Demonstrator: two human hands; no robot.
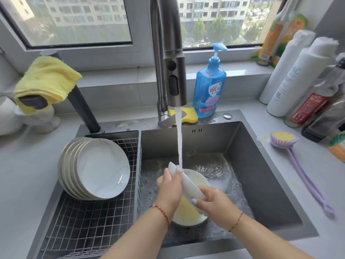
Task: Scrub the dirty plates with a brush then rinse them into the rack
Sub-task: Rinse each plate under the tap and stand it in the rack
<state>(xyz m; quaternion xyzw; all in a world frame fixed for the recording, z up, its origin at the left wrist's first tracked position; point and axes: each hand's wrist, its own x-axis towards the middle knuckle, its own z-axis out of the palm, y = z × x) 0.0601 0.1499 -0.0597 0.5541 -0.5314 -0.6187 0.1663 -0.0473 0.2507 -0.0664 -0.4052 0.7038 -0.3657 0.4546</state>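
- A plate (pixel 188 186) was held edge-on between both hands: the left hand (pixel 170 186) gripped its upper rim, the right hand (pixel 212 200) pinched its lower rim.
- Beneath the hands, a second plate (pixel 186 215) of yellowish water lay in the sink (pixel 261 165).
- The stream (pixel 179 139) was met at the left fingertips; the plate is best turned so both faces are flushed.
- Left of the hands, the rack (pixel 89 221) was stacked with clean plates (pixel 97 169); the brush (pixel 298 165) lay well to the right.

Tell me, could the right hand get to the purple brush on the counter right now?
Probably not yet: the right hand grips the plate under the tap. The brush lies unobstructed on the counter to its right.
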